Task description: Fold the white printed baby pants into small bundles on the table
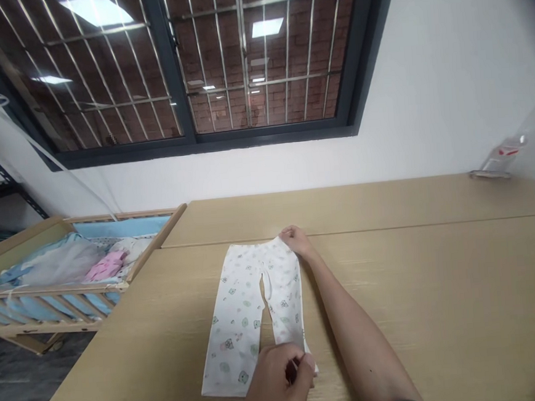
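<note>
A pair of small white baby pants [238, 301] with a green and pink print lies flat on the wooden table, its waistband at the far side and its legs toward me. My right hand [296, 240] reaches out and pinches the right corner of the waistband. Closer to me, my left hand [284, 375] is closed at the bottom of the right leg, its thumb and fingers gripping the hem there. The left hand covers part of that cuff. The left leg lies spread out on the table, with a narrow gap between the two legs.
The wooden table [442, 298] has a seam across its far part. A wooden crib [66, 296] with blue lining, bedding and a pink cloth [107, 265] stands at the left. A clear plastic item [500, 158] sits in the far right corner. A barred window [256, 59] is behind.
</note>
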A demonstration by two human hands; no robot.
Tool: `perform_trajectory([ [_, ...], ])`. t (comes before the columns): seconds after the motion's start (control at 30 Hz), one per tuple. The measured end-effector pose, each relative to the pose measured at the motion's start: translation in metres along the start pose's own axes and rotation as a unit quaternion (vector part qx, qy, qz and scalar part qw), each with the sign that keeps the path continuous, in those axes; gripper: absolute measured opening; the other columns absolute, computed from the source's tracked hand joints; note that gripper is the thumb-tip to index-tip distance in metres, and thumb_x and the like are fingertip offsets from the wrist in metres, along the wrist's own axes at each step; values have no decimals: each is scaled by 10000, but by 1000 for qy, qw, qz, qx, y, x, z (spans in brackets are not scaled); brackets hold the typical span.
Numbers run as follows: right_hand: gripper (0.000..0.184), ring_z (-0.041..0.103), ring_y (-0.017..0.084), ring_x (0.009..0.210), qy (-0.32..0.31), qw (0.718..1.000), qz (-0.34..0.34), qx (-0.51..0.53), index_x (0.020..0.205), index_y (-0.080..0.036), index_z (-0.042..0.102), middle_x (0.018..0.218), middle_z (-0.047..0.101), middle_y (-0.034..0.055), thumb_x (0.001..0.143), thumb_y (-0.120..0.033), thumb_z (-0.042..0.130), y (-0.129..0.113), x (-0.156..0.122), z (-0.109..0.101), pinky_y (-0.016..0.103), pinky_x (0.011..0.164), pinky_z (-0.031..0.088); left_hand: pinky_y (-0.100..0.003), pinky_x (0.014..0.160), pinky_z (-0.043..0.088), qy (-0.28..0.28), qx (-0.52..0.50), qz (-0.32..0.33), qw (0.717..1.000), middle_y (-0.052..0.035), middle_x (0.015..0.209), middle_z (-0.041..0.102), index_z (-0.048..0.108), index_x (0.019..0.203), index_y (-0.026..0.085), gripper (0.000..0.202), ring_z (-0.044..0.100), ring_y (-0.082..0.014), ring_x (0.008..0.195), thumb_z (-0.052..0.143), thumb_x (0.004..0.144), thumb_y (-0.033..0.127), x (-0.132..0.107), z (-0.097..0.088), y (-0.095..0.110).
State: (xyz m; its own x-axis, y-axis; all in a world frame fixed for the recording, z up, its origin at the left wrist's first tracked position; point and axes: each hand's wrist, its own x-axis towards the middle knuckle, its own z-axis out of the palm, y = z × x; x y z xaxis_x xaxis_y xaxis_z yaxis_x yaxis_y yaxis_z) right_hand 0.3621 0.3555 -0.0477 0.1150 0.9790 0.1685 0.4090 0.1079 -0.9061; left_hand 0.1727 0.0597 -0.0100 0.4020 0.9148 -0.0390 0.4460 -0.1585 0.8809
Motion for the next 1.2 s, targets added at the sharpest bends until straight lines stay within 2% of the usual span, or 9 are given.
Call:
perform_trajectory([
  [0.17,235,636,152,592,1,999,1,39,980,-184,572,706,671,10,814,-322,666,-34,2,22,237,540,482,-269,599,435,30,-84,-33,995,-42,695,690,628,705,212,539,576,-156,624,422,944,649,-17,-15,1],
  [0.3,248,586,137,514,-12,999,-12,32,974,-195,574,626,618,-34,792,-329,676,-60,2,64,234,510,453,-261,599,441,75,-91,-44,992,-44,716,703,649,698,220,551,584,-159,638,439,929,674,-34,-33,-7],
  [0.43,223,595,128,574,-14,999,-30,-1,936,-203,591,690,633,-32,755,-286,692,-78,0,106,228,549,447,-263,607,437,111,-93,-57,988,-39,657,682,622,647,218,583,570,-153,600,447,912,707,-50,-48,-25],
  [0.57,166,609,135,640,-18,998,-40,-49,909,-209,598,725,660,-17,761,-232,669,-84,-2,137,233,590,434,-268,625,445,132,-93,-93,982,-35,636,664,603,658,222,594,576,-166,615,470,868,762,-67,-62,-48],
  [0.7,127,630,155,722,-16,994,-30,-108,906,-214,604,802,692,7,786,-188,634,-82,-4,159,242,608,414,-273,586,412,107,-83,-119,984,-40,627,631,607,667,215,613,561,-175,614,428,878,762,-79,-77,-77],
  [0.93,98,658,183,839,-21,977,-12,-210,925,-215,630,923,719,46,829,-193,625,-83,-15,177,252,659,419,-270,555,345,141,76,-145,976,-20,602,593,585,634,221,430,566,-174,588,492,916,533,-86,-86,-118],
  [1.0,111,664,194,867,-27,972,-13,-233,949,-216,636,926,723,46,838,-214,625,-88,-18,177,259,687,424,-270,554,341,161,170,-145,961,-16,605,624,607,638,228,355,592,-174,575,499,922,411,-88,-84,-119],
  [1.1,136,665,223,915,-38,966,-25,-254,982,-205,640,953,729,70,880,-289,609,-98,-26,174,284,740,435,-272,551,354,236,328,-132,905,5,587,634,604,632,235,340,622,-174,563,481,938,316,-93,-81,-114],
  [1.2,185,653,228,987,-69,957,-85,-268,1024,-192,638,1041,722,102,952,-321,528,-110,-43,166,301,820,441,-276,603,431,319,424,-8,848,17,616,646,607,671,238,300,645,-170,601,541,943,346,-97,-79,-109],
])
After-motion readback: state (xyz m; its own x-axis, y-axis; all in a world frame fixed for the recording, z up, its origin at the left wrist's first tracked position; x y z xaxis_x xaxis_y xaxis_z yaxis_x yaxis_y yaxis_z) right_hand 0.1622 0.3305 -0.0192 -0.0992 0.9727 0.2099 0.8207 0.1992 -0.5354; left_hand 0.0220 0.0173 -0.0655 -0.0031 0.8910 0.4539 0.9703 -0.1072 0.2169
